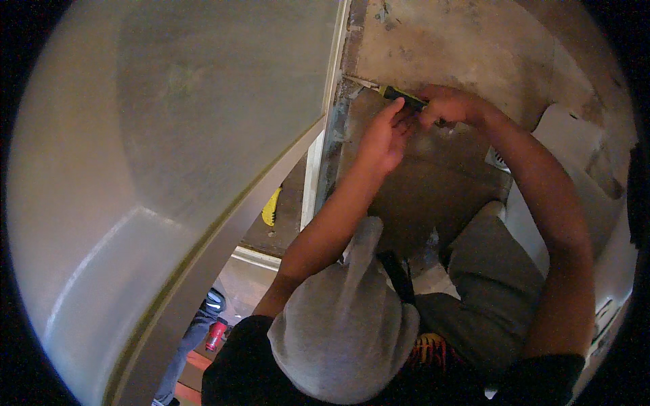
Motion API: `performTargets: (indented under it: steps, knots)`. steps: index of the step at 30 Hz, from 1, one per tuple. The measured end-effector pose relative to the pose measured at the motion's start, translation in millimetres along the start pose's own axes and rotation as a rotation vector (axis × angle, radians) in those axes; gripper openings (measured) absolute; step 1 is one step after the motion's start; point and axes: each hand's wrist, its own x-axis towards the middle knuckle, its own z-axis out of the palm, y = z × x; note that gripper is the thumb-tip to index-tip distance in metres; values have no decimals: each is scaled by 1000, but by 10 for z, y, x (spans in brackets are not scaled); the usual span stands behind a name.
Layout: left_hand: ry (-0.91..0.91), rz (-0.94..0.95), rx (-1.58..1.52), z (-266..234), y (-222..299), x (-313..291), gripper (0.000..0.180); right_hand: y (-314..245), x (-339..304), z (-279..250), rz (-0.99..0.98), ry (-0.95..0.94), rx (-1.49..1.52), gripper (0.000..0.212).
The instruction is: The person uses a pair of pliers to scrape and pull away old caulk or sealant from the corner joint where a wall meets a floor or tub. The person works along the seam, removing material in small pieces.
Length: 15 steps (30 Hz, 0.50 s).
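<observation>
My right hand (447, 106) is closed around the back end of a slim hand tool with a black and yellow handle (395, 95). The tool's thin, pale metal end (363, 82) points left to the worn edge where the floor meets the white frame; whether it touches there I cannot tell. From below, my left hand (389, 139) pinches the middle of the handle, its thumb against the front part and its fingers curled beneath. The exact kind of tool is too blurred to name.
A large pale panel (223, 88) stands along my left. Past its edge lies a yellow tool-like object (271, 207). Lower left are another person's jeans leg (181, 358) and a red cylindrical container (216, 335). A white panel (569, 145) lies at right. Brown sheeting (433, 183) covers the floor.
</observation>
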Motion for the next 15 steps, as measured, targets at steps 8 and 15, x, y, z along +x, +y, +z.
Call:
performTargets:
  steps: [8,15]
  knots:
    - [-182,-111,-48,-167,-41,369,30,142,66,-11,122,-570,1019,24]
    - [-120,-94,-64,27,55,420,28,-372,-313,-226,202,-28,433,26]
